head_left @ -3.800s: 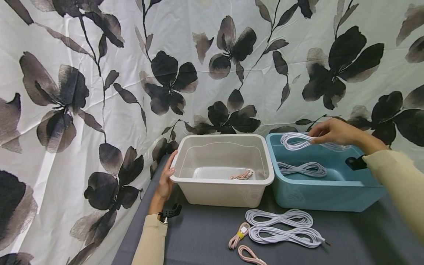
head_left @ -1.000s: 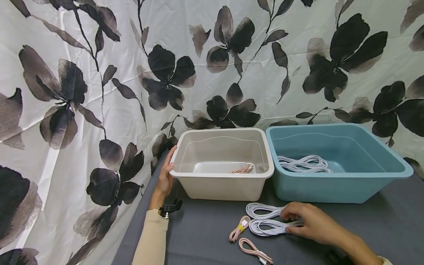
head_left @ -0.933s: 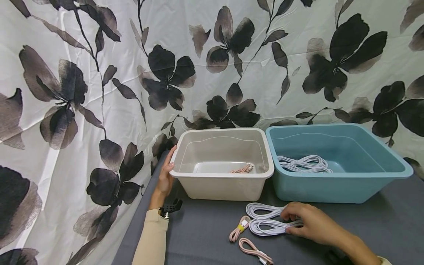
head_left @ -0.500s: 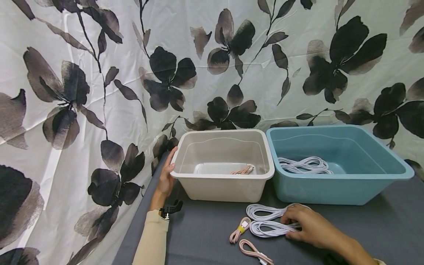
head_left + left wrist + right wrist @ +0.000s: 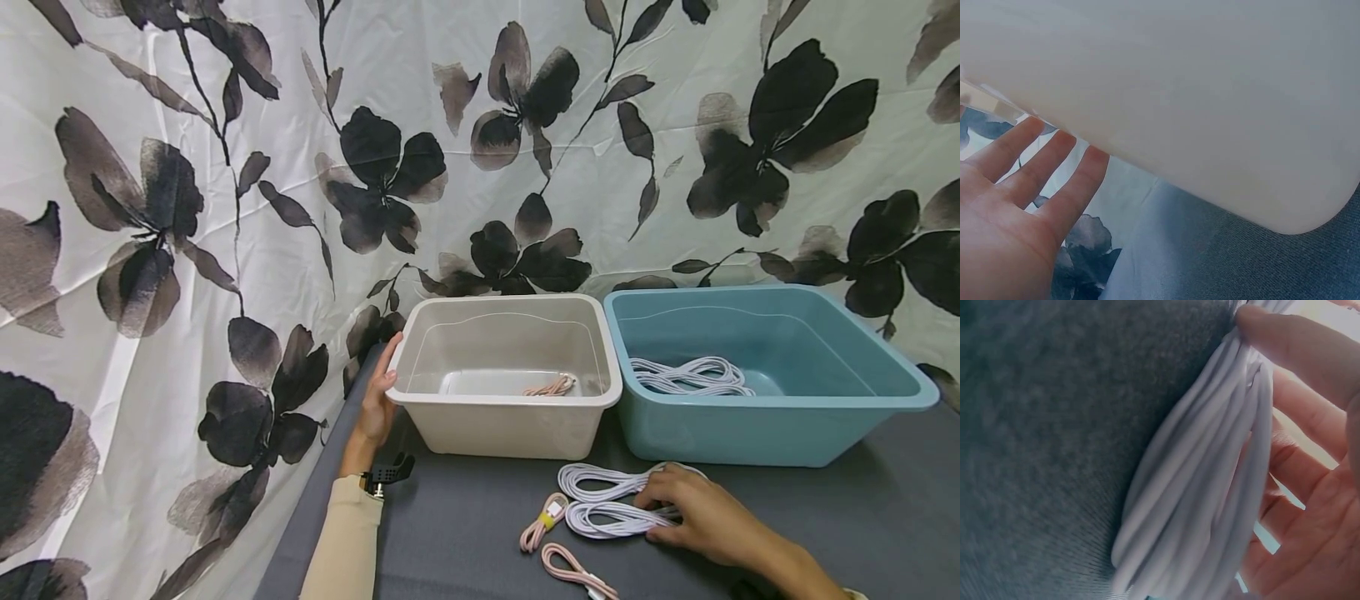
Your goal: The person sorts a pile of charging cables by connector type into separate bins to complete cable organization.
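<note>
My right hand (image 5: 701, 512) pinches the nearer of two coiled white cables (image 5: 609, 518) on the table. In the right wrist view my thumb (image 5: 1297, 344) presses across the middle of the white loops (image 5: 1204, 469), with the fingers behind them. The other white cable coil (image 5: 596, 477) lies just beyond it. At the left, my left hand (image 5: 372, 408) rests with straight fingers against the beige bin (image 5: 510, 429); the left wrist view shows fingertips (image 5: 1094, 159) touching its wall. One pink cable (image 5: 553, 386) lies inside that bin, and white cables (image 5: 693, 377) lie in the blue bin (image 5: 750, 432).
Two coiled pink cables lie left of the white ones: one with a yellow tie (image 5: 543, 523), one nearer the front (image 5: 573, 571). The bins stand side by side on the grey tablecloth (image 5: 450, 525), before a floral curtain (image 5: 420, 75).
Earlier my right hand held a white cable over the blue bin; that cable now lies inside it. My hand came down to the table coils and has barely moved over the last second.
</note>
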`<state>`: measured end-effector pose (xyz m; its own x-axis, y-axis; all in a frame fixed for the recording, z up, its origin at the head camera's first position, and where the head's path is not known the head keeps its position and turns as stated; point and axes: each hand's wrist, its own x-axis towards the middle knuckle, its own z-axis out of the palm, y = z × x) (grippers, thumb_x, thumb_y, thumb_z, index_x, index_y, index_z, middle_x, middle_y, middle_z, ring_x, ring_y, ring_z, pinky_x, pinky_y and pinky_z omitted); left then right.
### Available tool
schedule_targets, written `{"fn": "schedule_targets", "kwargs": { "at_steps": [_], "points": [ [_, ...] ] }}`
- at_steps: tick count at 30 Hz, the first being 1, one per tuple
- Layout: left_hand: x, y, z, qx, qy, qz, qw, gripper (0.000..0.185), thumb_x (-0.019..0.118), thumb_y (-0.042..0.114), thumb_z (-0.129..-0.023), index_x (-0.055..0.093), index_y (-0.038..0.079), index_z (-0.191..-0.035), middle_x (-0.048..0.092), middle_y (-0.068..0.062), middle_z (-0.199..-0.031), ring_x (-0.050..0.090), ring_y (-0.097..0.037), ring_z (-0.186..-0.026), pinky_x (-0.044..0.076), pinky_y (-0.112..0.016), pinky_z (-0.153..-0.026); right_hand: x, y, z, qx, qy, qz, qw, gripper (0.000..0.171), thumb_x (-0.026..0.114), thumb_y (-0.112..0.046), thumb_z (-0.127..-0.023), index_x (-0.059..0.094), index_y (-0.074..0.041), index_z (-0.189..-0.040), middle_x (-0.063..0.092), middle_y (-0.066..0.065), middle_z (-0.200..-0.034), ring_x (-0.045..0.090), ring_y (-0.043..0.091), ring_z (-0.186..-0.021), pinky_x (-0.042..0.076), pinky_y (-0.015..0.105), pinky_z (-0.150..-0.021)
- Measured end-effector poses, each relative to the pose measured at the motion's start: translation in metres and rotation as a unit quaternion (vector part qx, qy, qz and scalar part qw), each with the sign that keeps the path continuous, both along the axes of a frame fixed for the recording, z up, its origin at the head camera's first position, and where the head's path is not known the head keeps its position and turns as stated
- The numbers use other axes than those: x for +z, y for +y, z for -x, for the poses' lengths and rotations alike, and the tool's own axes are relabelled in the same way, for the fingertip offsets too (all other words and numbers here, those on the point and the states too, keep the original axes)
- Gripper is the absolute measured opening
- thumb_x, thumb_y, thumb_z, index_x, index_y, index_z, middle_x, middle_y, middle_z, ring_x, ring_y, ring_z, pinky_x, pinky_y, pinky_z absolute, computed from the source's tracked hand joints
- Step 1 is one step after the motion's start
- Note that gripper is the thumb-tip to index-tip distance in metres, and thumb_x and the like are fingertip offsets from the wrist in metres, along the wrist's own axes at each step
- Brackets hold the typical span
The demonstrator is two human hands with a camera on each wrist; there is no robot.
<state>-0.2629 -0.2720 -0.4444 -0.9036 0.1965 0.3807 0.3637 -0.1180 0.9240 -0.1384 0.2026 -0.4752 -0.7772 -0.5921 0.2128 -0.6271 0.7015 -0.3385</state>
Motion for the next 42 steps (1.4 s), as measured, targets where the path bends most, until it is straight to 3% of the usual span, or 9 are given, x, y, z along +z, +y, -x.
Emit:
{"fn": "schedule_targets", "kwargs": {
  "at_steps": [6,14,23,29,42],
  "points": [
    [-0.001,0.0,0.0,0.002,-0.002,0.002,1.0,0.071,0.031,0.025,-0.095,0.021,0.022,-0.165,0.025,-0.01,-0.167,0.031,-0.037,-0.142,0.037,-0.042,-0.108,0.002,0.0,-0.002,0.002,-0.002,0.005,1.0,0.027,0.087,-0.034,-0.076,0.075,-0.038,-0.1,0.061,-0.026,-0.099,0.055,0.0,-0.093,0.048,0.033,-0.076],
    [-0.001,-0.001,0.0,0.005,0.0,0.008,1.0,0.07,0.031,0.026,-0.095,0.021,0.023,-0.165,0.024,-0.007,-0.168,0.031,-0.031,-0.145,0.034,-0.045,-0.111,0.01,0.003,-0.004,0.0,0.025,0.019,1.0,0.028,0.088,-0.032,-0.076,0.077,-0.036,-0.1,0.065,-0.022,-0.103,0.061,0.002,-0.094,0.052,0.034,-0.075],
    [0.0,-0.001,-0.002,0.005,0.005,0.007,1.0,0.07,0.03,0.025,-0.095,0.02,0.022,-0.165,0.022,-0.007,-0.169,0.03,-0.03,-0.146,0.032,-0.046,-0.113,0.029,0.008,-0.002,0.04,0.023,0.073,0.996,0.033,0.088,-0.024,-0.077,0.076,-0.035,-0.105,0.066,-0.022,-0.101,0.058,-0.002,-0.09,0.049,0.028,-0.07],
    [-0.001,-0.001,-0.001,0.005,0.003,0.004,1.0,0.071,0.031,0.025,-0.095,0.02,0.021,-0.165,0.022,-0.006,-0.169,0.03,-0.029,-0.146,0.032,-0.045,-0.112,0.051,0.012,0.002,0.023,-0.002,0.086,0.996,0.034,0.089,-0.021,-0.076,0.076,-0.034,-0.106,0.064,-0.021,-0.098,0.052,-0.004,-0.083,0.044,0.023,-0.064],
    [-0.002,-0.002,0.001,0.007,0.004,0.004,1.0,0.07,0.03,0.024,-0.095,0.022,0.021,-0.165,0.023,-0.006,-0.169,0.032,-0.027,-0.144,0.032,-0.046,-0.112,0.083,0.015,0.005,0.014,0.027,0.087,0.996,0.033,0.088,-0.028,-0.077,0.075,-0.038,-0.105,0.063,-0.025,-0.097,0.052,-0.005,-0.081,0.043,0.021,-0.064]
  ]
}}
